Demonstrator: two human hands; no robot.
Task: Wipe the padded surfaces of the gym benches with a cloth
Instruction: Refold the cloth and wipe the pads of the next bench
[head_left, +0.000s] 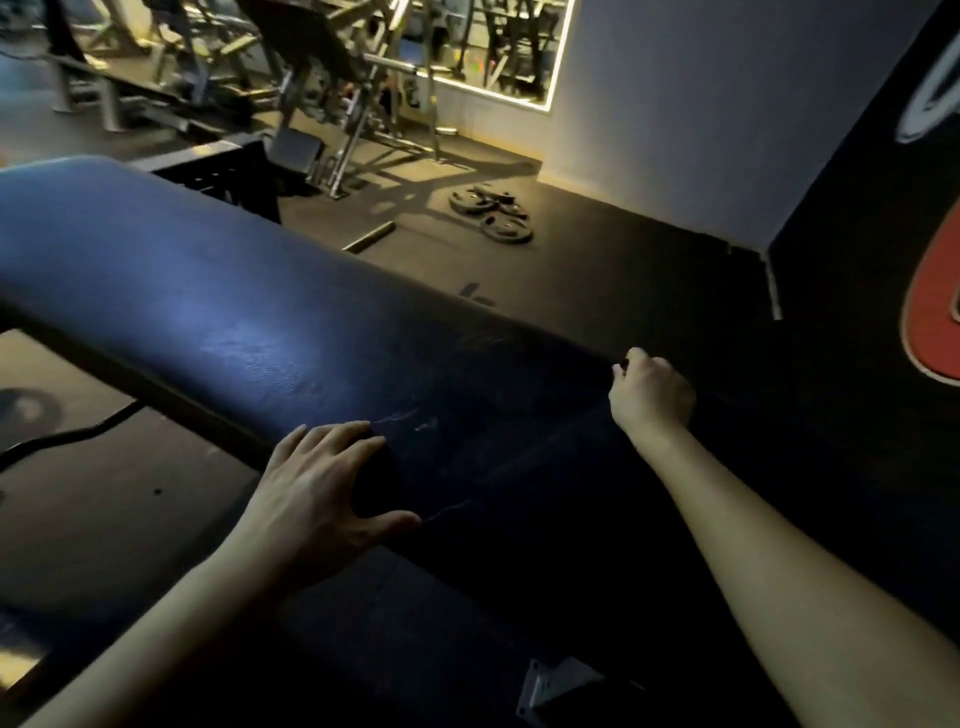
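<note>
1. Padded bench (218, 312): dark blue upholstery that runs slantwise from the upper left to the lower right. A pale sheen lies along its middle, and there are a few light scuff lines near my left hand.
2. Left hand (317, 493): released, with the fingers spread and straight, laid flat on the near edge of the pad. The thumb and fingers frame a dark rounded patch (375, 486). It is too dim to say whether this is cloth or shadow.
3. Right hand (652, 397): clenched, knuckles up, at the far edge of the pad, well apart from the left. I cannot tell whether it holds anything.
4. Metal bracket (556, 686): grey, below the pad at the bottom of the view.
5. Floor (597, 260): dark matting beyond the bench.
6. Weight plates (491, 213): a loose cluster lying flat on the floor, with a short bar (370, 236) near them.
7. Machine frames (332, 78): grey steel, at the back left.
8. Mirror (498, 47): on the pale back wall, with a lit edge.
</note>
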